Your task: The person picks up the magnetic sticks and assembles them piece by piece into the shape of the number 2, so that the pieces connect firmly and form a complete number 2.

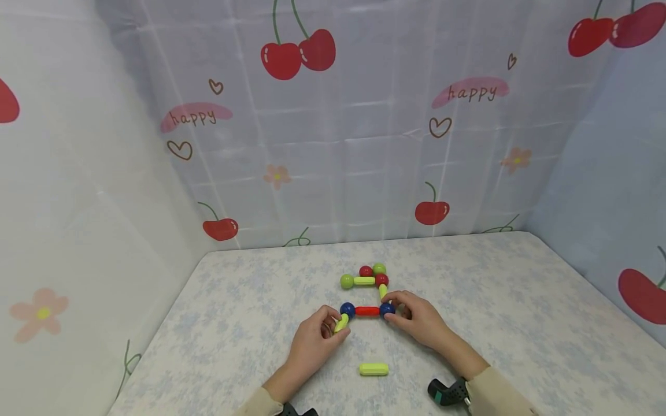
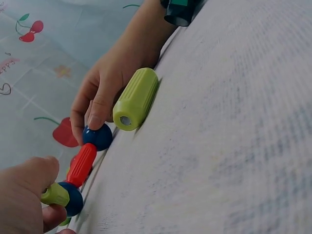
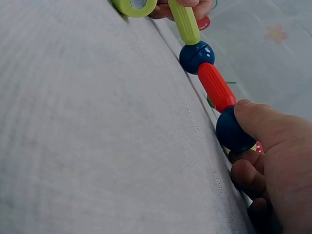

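In the head view, the left hand (image 1: 313, 344) pinches a curved yellow-green rod (image 1: 341, 323) between thumb and fingers, its far end meeting the left blue ball (image 1: 347, 311). A red rod (image 1: 367, 311) runs from there to the right blue ball (image 1: 387, 311), which the right hand (image 1: 422, 321) pinches. Past that ball, a short green rod (image 1: 383, 292) leads away to the front red ball (image 1: 382, 281); a sideways rod (image 1: 364, 281) links this to the left green ball (image 1: 347, 281). The rear red ball (image 1: 366, 271) and rear green ball (image 1: 379, 268) sit just behind; whether they are joined, I cannot tell. A loose rod (image 1: 373, 369) lies on the table (image 1: 234, 329), nearer the person and between the forearms. The left wrist view shows a grey disc (image 2: 125, 121) set in the loose rod's end, which the head view does not show, and the right hand's thumb on top of its ball. The right wrist view shows a seam round the left blue ball and the right hand's lower fingers bent beneath the right one.
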{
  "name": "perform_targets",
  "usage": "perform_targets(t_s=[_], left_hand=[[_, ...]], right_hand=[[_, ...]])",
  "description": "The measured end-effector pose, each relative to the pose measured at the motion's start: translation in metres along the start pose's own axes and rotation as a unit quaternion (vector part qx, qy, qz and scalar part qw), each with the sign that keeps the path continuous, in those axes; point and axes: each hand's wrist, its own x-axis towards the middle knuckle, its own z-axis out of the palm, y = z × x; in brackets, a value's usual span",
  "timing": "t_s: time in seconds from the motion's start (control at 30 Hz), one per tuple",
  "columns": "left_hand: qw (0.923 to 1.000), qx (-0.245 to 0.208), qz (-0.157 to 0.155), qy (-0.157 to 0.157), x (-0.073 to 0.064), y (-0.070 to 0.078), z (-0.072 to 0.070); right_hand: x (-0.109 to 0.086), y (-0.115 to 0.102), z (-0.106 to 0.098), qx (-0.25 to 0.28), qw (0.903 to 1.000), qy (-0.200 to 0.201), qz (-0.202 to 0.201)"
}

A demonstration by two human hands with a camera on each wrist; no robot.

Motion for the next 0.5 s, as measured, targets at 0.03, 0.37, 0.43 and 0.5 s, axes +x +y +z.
perform_targets(t_s=[0.03, 0.37, 0.43, 0.5], left_hand=[[1.0, 0.001, 0.001, 0.0, -0.0001, 0.0002, 0.0], [0.9997, -0.002, 0.013, -0.02, -0.0002, -0.001, 0.0009], [0.9996, 0.002, 0.014, -0.025, 0.0001, -0.0015, 0.0014], [0.9994, 0.004, 0.016, -0.032, 0.0003, -0.0019, 0.0016]], right_hand=[[0.0001, 0.0001, 0.0, 0.0, 1.0, 0.0, -0.001], [0.0001, 0.0011, 0.0003, 0.002, 1.0, 0.0, -0.002], [0.0001, 0.0013, 0.0003, 0.001, 1.0, 0.0, 0.0], [0.0003, 0.0016, 0.0005, 0.001, 1.0, 0.0, 0.0]])
